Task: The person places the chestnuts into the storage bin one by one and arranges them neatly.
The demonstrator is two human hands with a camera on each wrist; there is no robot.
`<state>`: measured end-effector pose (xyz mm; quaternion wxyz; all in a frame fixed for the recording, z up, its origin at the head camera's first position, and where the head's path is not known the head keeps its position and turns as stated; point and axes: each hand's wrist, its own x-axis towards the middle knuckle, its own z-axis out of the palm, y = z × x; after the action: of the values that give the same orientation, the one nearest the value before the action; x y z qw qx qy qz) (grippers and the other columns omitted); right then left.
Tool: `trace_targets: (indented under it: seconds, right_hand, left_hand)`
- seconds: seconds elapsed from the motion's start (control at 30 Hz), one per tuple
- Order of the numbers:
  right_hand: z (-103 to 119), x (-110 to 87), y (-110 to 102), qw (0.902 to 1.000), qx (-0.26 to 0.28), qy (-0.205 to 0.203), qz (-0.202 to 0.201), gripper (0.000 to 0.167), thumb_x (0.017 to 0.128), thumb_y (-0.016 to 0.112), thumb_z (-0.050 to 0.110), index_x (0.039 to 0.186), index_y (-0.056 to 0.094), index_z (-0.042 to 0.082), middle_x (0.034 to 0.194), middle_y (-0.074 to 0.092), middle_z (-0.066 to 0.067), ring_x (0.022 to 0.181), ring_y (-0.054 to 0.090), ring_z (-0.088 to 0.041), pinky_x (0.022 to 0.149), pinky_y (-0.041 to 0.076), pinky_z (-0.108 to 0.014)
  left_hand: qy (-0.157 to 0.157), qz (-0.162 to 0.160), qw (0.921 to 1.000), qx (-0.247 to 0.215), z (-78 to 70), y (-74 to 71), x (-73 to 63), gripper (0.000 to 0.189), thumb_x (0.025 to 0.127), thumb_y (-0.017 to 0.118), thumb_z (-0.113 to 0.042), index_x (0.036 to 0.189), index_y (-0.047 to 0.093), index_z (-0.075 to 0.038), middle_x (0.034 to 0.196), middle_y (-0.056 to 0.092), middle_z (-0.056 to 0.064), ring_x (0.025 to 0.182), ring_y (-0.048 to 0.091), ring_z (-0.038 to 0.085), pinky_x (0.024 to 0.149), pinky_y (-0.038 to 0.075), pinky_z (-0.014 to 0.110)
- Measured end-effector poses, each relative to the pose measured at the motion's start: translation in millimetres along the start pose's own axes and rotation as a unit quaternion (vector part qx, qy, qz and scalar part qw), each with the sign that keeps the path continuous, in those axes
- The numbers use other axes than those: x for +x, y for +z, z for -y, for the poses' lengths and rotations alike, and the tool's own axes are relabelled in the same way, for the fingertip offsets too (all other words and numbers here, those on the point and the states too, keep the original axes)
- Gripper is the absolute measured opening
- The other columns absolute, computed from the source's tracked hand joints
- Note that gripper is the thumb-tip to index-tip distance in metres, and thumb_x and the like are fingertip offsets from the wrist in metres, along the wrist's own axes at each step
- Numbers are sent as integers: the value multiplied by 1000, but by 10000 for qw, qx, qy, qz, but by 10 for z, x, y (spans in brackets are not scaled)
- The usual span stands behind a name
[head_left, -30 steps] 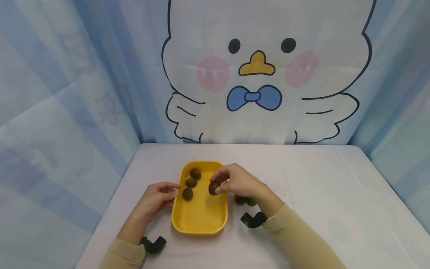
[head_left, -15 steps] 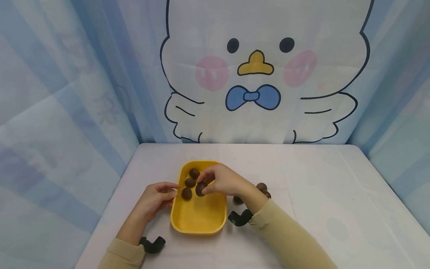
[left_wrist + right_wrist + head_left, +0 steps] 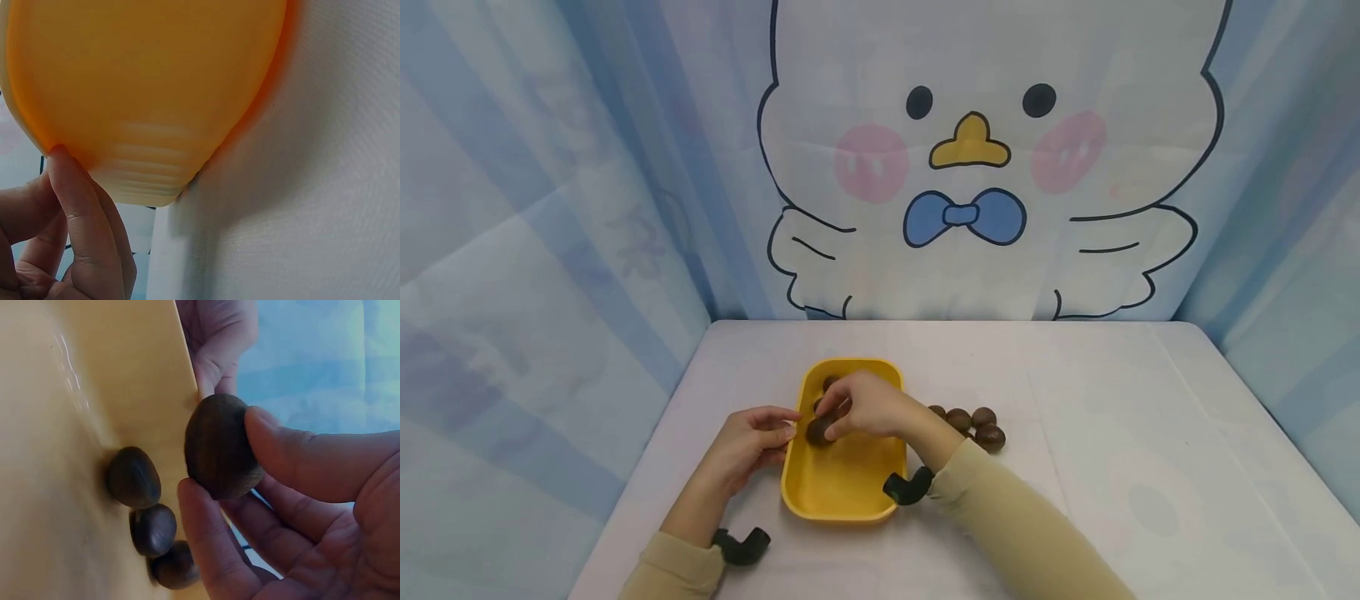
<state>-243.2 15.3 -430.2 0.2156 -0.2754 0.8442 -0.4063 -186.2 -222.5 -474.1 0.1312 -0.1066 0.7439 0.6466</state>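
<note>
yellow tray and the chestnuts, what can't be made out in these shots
- Head view: the right hand covers most chestnuts in the yellow tray, so no count there.
- Left wrist view: the tray's outer wall fills the frame and hides its inside.
- Right wrist view: the lowest chestnut in the tray is partly behind a finger.

No readable text, label, brand, number or sign shows in any view.

Brown chestnut [image 3: 219,447] pinched in fingers [image 3: 206,537] above yellow tray [image 3: 842,483], near left wall.
</note>
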Motion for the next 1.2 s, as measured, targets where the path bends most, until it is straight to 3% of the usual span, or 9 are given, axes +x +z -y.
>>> trace_targets:
  seconds: [0.37, 0.6, 1.03, 1.2]
  right_hand:
    - [1, 139, 161, 9994, -26, 175, 299, 20, 88, 89, 10, 107, 83, 15, 98, 79, 6, 89, 70, -11, 87, 61, -25]
    - [22, 185, 265, 9988, -338, 177, 314, 19, 86, 91, 9, 102, 84, 16, 93, 78, 8, 86, 68, -8, 85, 59, -21]
    - [75, 225, 391, 9951, -941, 283, 140, 21, 81, 96, 16, 96, 82, 17, 87, 75, 10, 81, 63, -7, 81, 56, -19]
    - [108, 214, 408, 9945, -1002, 303, 74, 21, 80, 95, 10, 95, 81, 16, 87, 75, 9, 80, 62, -7, 80, 56, -20]
  left_hand:
    - [-52, -40, 10000, 28, 15, 14, 9, 33, 99, 73, -6, 132, 73, -2, 98, 73, 6, 72, 67, 18, 70, 64, 24]
    - [-16, 52, 10000, -28, 17, 6, 21, 33, 98, 73, -7, 131, 73, -2, 96, 73, 5, 71, 67, 17, 70, 64, 24]
    - [41, 106, 9999, -61, 6, -10, 10, 34, 98, 73, -5, 132, 73, 0, 94, 71, 3, 70, 66, 15, 68, 64, 24]
    - [26, 108, 9999, -71, 12, -23, 14, 33, 98, 73, -5, 130, 73, 0, 94, 71, 4, 70, 66, 15, 69, 64, 24]
